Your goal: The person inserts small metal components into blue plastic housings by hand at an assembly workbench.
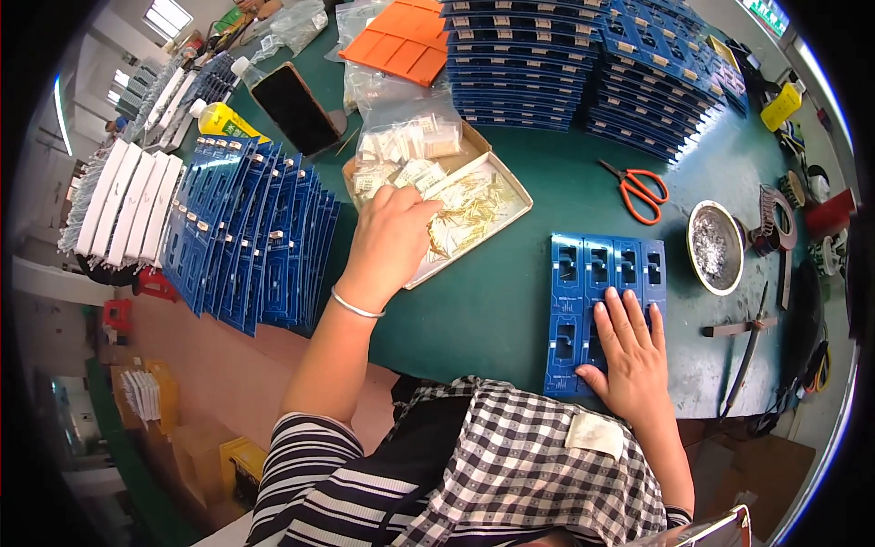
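On the green bench [465, 328], near its front edge with room leftward, the blue circuit-board panel [581, 290] — likely light, stiff, best held by its rims — lies under the spread right hand [631, 365], ungripped. The left hand [390, 242] curls over the shallow tray [497, 223] of thin, probably slippery gold pins [469, 214]; whether any are pinched, I cannot tell.

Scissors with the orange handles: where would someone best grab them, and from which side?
Probably by the orange handles, coming from the near side with the right hand. They form two spread, open rings at the nearer end, easy to hook or close around, while the dark blades point away and to the left.
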The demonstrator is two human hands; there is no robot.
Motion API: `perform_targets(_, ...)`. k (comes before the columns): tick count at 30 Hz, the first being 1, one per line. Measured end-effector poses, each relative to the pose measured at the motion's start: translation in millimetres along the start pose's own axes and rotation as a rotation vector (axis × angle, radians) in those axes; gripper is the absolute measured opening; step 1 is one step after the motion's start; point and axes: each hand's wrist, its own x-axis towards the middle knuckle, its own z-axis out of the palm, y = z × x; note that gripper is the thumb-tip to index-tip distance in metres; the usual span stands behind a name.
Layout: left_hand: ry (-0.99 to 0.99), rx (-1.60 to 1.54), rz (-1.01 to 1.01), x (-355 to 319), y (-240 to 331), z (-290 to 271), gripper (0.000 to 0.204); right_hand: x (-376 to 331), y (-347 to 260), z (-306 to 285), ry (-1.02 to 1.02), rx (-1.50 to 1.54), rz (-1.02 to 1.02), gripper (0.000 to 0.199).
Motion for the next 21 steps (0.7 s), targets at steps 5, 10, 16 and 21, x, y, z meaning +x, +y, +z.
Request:
perform_targets(5,-0.175,-0.046,-0.02,-2.4,-2.9,-14.4,0.034,-0.2,2.5,-13.3,-0.042,0.019,-0.013,0.077)
perform_targets(10,-0.227,-0.118,0.089,-5.4,-1.8,-13.0,0.037,5.4,26.3,-15.2,-0.05,0.032,-0.12,0.076)
perform_targets(16,-0.168,-0.106,0.192,-0.2,-10.5,-4.8,0.029,-0.1,20.1,-14.8,-0.033,0.03,-0.096,0.073)
perform_targets(21,-0.172,-0.116,0.219,5.1,-10.5,1.4,0.018,0.7,19.1,-17.8,-0.039,0.05,-0.095,0.072)
